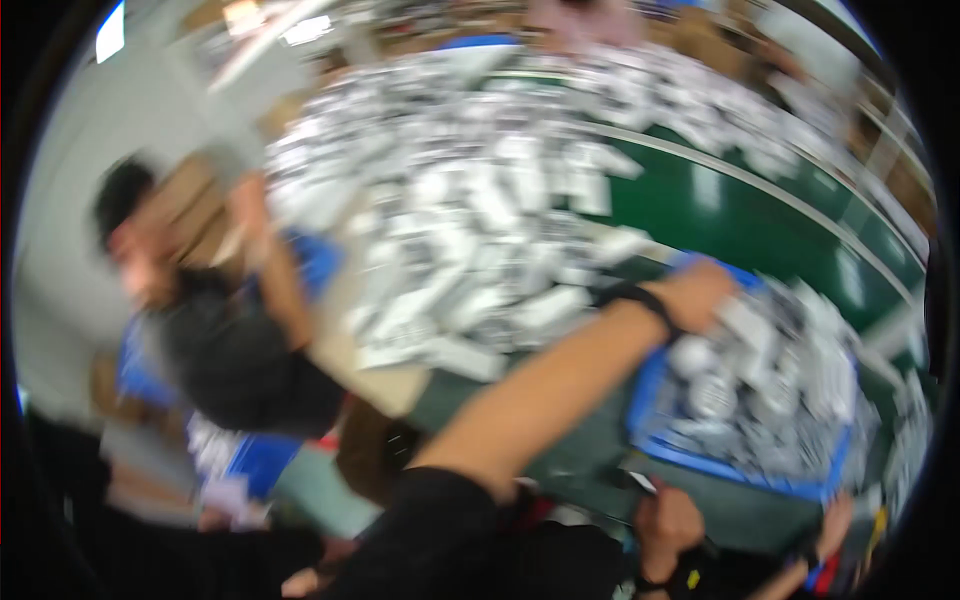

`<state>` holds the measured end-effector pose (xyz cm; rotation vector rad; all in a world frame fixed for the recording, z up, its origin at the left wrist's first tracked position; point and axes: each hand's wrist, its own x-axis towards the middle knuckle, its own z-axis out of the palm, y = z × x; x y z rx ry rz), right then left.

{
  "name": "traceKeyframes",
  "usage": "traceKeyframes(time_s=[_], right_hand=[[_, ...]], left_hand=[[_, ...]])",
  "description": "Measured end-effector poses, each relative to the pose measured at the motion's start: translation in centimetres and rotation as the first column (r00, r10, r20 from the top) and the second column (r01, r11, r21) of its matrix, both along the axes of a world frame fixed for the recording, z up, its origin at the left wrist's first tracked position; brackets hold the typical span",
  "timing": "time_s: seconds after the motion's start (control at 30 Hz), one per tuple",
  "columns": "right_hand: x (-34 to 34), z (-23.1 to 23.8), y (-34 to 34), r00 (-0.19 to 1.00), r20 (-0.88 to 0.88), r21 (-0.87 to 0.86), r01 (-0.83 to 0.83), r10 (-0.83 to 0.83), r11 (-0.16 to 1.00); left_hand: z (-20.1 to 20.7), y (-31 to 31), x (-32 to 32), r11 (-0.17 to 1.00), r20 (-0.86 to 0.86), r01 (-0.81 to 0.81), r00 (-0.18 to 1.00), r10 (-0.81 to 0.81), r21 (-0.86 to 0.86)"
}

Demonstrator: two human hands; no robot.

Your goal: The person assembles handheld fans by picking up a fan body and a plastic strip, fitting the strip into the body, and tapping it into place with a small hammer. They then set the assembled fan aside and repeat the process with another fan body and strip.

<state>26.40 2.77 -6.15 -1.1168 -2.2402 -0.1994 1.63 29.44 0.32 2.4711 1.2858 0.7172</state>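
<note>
The picture is heavily motion-blurred. My left arm, in a black sleeve with a black wristband, stretches up and to the right. My left hand (702, 290) is closed over the far rim of a blue crate (735, 470) filled with several white and grey packets (770, 385). What looks like my right hand (665, 525) sits as a fist just below the crate's near edge; its grip is too blurred to read. Another hand (832, 522) shows at the crate's lower right corner.
A big heap of white and grey packets (470, 230) covers a table beside a green surface (760, 215). At the left a co-worker in a black top (235, 360) raises an arm. Cardboard (375, 375) and blue crates (260, 460) lie nearby.
</note>
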Motion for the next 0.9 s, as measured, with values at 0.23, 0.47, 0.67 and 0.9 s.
traceKeyframes(time_s=[0.23,0.47,0.67,0.9], right_hand=[[2.4,1.1,0.3,0.992,0.106,0.110,0.058,-0.069,0.992],[3.3,1.7,0.8,0.992,0.123,0.036,0.036,-0.040,0.999],[5.5,5.3,-1.1,0.974,-0.192,-0.403,0.030,-0.117,0.915],[2.6,5.5,-0.4,0.867,-0.461,-0.687,-0.214,-0.189,0.694]], left_hand=[[7.5,-6.7,0.9,0.982,0.493,-0.180,0.850,0.185,-0.058],[7.7,-21.5,-3.4,0.904,0.100,-0.383,0.909,0.405,-0.188],[2.6,-25.7,-2.3,0.954,0.023,-0.297,0.954,0.298,-0.043],[-2.8,-24.9,2.1,0.971,-0.289,-0.224,0.927,0.238,0.080]])
